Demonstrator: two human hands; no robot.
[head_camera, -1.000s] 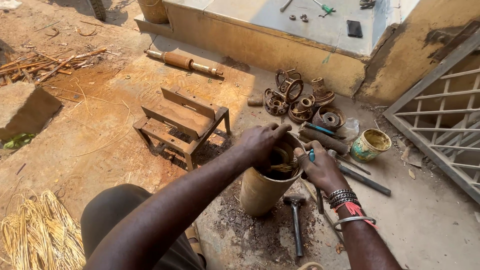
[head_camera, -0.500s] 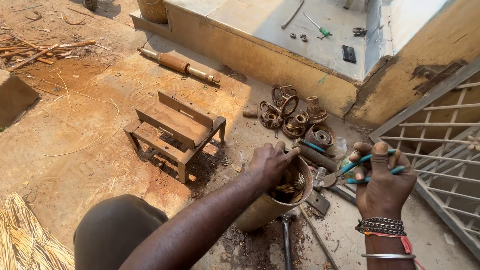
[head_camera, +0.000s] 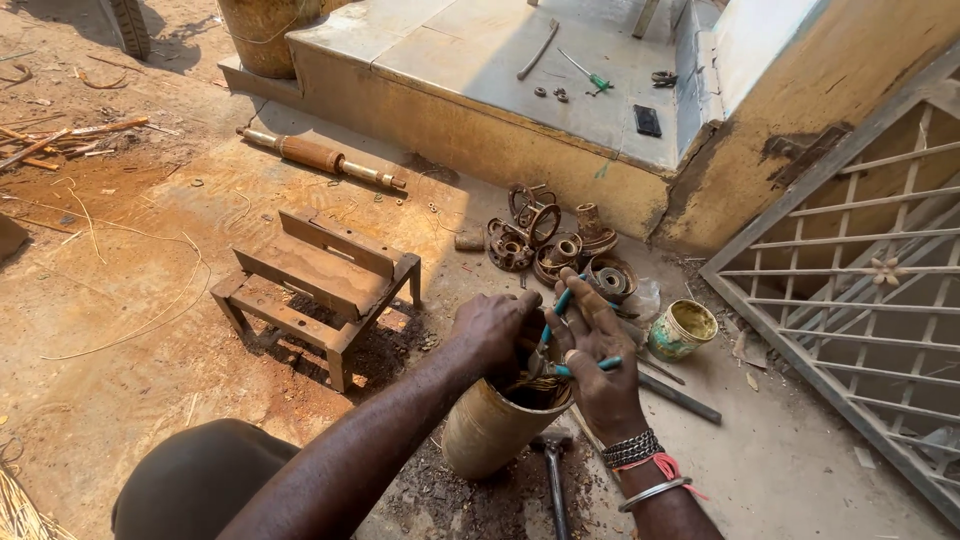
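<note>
A: Reporting from the nearest point outward. What is each hand doing?

B: The left hand (head_camera: 492, 330) is resting curled over the rim of the metal cylinder (head_camera: 495, 430), fingers hooked at the mouth and steadying it. The right hand (head_camera: 592, 355) is closing around the blue-handled pliers (head_camera: 560, 335), with the tip pointing down into the cylinder's mouth, where copper wire windings (head_camera: 535, 382) are showing.

A: What is changing compared with half a second ago?

B: The right hand, then lifted clear to the right with the pliers, is now sitting back at the cylinder's mouth, just beside the left hand. In my judgement the tool is being applied to the windings again (whether the nose is gripping a strand, I cannot tell).

A: And the surroundings?

B: A hammer (head_camera: 553, 470) is lying on the ground (head_camera: 120, 330) against the cylinder's base. A green tin (head_camera: 682, 330) is standing just to the right. Further out, a small metal stand (head_camera: 320, 285) is sitting to the left, and rusty round parts (head_camera: 555, 245) are lying heaped below the concrete step (head_camera: 500, 60). A rusty shaft (head_camera: 320, 157) is lying farther left.
</note>
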